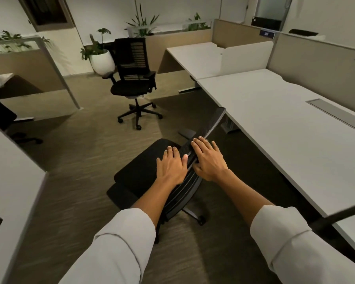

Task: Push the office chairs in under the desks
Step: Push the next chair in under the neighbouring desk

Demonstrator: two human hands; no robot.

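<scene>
A black office chair (143, 177) stands just below me in the aisle, its seat pointing left, away from the long white desk (275, 124) on the right. Both hands rest on the top edge of its backrest (209, 126). My left hand (169, 166) lies on the seat side with the thumb hooked over the edge. My right hand (208, 158) covers the desk side, fingers wrapped over the rim. A second black office chair (134, 78) stands out in the open further back, left of a second white desk (195, 58).
Beige partitions (316, 64) back the desks. A white planter (103, 61) sits behind the far chair. A low cubicle wall (39, 103) and another chair base (27, 139) are at the left. A dark chair part (340, 216) crosses the desk at lower right. Carpet lies between.
</scene>
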